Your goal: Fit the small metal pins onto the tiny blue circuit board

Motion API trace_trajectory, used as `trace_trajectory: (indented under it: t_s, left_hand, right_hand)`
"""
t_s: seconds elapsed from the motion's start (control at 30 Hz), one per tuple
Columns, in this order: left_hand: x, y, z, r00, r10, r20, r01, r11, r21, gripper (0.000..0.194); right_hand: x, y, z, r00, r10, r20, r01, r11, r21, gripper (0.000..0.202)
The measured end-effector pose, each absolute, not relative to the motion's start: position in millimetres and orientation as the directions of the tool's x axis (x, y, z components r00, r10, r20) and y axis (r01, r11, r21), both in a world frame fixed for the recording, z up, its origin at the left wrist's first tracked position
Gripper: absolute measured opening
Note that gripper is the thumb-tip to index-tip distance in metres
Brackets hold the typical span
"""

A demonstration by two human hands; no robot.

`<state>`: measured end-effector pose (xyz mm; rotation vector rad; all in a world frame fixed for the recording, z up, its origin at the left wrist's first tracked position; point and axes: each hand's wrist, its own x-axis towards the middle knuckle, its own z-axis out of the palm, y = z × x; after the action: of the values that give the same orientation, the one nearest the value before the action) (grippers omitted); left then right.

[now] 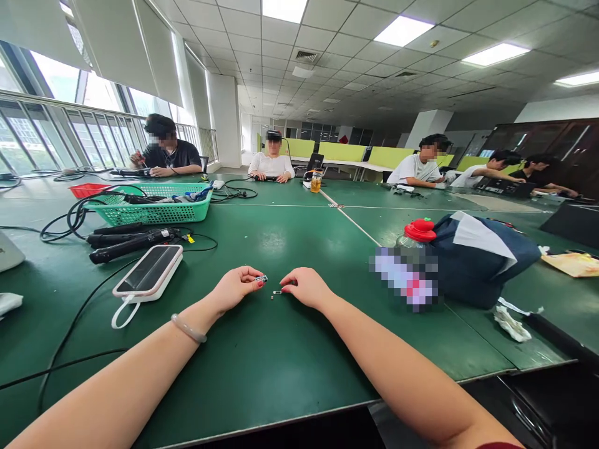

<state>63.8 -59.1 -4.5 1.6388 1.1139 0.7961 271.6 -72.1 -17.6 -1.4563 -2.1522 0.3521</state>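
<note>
Near the centre of the frame, two small things lie in the gap between the hands, on the glossy dark-green tabletop (pixel 243 362). The short, narrow white-and-dark strip (pixel 277 292) lies to the frame-left of the right hand (pixel 309 288), its long axis running nearly level across the picture — its right end at or just beside the thumb and fingertips. That hand is plainly the nearer one to it; the fingers are bent close together, but whether they pinch the strip or only hover by it I cannot tell. The tiny reddish-brown piece (pixel 272 298) sits just below the strip's left end, apart from both hands. Slightly higher and to the left, the left hand (pixel 236 289) has thumb and fingers closed on a small dark-and-silver part (pixel 261 279) — its tip points rightward, toward the right hand, with open green surface between.
</note>
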Motion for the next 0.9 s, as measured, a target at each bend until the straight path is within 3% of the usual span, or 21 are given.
trace_trajectory:
  t_s: [0.23, 0.7, 0.8, 0.9]
  left_hand:
    - [64, -55, -10, 0.383, 0.923, 0.023, 0.322, -0.157, 0.934, 0.036]
    - [63, -55, -15, 0.427, 0.903, 0.055, 0.431, -0.257, 0.865, 0.032]
    - [63, -54, -15, 0.422, 0.905, 0.057, 0.444, -0.261, 0.857, 0.031]
    - [64, -56, -14, 0.429, 0.902, 0.057, 0.429, -0.259, 0.865, 0.031]
  right_hand:
    - [256, -78, -24, -0.451, 0.841, 0.298, 0.759, 0.537, -0.368, 0.009]
    - [246, -81, -30, -0.531, 0.778, 0.335, 0.787, 0.600, -0.146, 0.010]
    - [251, -80, -27, -0.509, 0.795, 0.330, 0.809, 0.573, -0.132, 0.009]
    - [257, -81, -20, -0.430, 0.808, 0.404, 0.818, 0.537, -0.205, 0.012]
